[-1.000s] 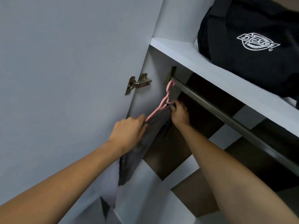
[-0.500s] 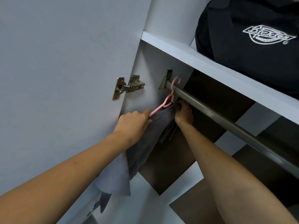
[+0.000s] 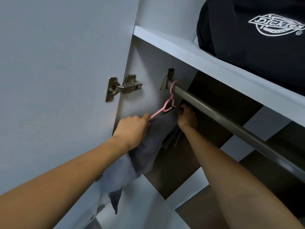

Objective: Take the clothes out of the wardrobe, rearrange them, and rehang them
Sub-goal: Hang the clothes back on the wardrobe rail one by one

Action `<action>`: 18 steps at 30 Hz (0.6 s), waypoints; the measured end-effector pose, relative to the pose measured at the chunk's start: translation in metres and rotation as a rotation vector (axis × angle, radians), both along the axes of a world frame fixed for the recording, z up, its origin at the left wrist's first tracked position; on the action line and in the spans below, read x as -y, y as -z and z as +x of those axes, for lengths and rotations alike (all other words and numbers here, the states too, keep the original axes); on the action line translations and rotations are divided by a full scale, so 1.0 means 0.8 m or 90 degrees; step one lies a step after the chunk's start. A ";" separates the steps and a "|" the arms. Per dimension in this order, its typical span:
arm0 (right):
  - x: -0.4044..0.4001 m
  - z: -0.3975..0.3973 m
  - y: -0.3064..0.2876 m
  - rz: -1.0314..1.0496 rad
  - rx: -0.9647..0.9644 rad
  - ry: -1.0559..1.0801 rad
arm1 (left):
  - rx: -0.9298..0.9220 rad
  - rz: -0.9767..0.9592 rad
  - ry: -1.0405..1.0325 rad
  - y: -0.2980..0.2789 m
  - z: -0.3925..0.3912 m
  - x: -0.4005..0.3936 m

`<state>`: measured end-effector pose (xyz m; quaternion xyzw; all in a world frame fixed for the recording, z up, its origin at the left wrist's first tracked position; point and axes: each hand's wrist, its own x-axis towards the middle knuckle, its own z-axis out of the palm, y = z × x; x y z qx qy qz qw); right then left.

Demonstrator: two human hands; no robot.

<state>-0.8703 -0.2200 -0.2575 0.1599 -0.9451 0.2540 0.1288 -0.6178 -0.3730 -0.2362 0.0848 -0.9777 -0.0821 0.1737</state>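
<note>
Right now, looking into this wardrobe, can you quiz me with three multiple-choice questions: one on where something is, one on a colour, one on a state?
1. Where does the black bag sit?
A. On the shelf above the rail
B. Hanging from the rail
C. On the floor

2. What colour is the hanger?
A. White
B. Pink
C. Green

3. How does the hanger's hook stand?
A. Off the rail, held in the air
B. Over the rail, at its left end
C. Caught on the door hinge

Answers:
1 A: it rests on the white shelf.
2 B: its plastic is pink.
3 B: the hook curls over the rail beside the bracket.
</note>
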 end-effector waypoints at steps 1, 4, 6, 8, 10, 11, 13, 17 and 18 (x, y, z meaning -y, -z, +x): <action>0.000 0.000 -0.001 -0.004 0.001 0.000 | -0.005 -0.001 0.000 -0.002 -0.001 0.000; 0.002 0.000 -0.002 -0.024 0.034 -0.001 | 0.014 -0.003 0.001 -0.007 -0.005 0.000; 0.002 0.002 -0.002 -0.021 0.033 -0.012 | 0.033 -0.012 -0.004 -0.007 -0.007 0.001; 0.004 0.005 -0.003 -0.004 0.022 -0.027 | 0.036 -0.032 -0.016 -0.004 -0.006 0.002; 0.007 0.012 -0.003 0.007 0.013 -0.032 | 0.038 -0.042 -0.025 0.000 -0.002 0.001; 0.008 0.016 -0.002 0.008 0.006 -0.031 | 0.038 -0.038 -0.027 0.002 0.000 0.001; 0.007 0.029 -0.001 0.000 -0.008 -0.025 | 0.033 -0.030 -0.034 0.004 0.005 -0.001; -0.005 0.059 0.009 0.045 -0.007 -0.015 | 0.015 -0.018 -0.046 0.008 0.022 -0.009; -0.008 0.066 0.012 0.065 0.000 -0.020 | 0.009 -0.022 -0.040 0.007 0.028 -0.011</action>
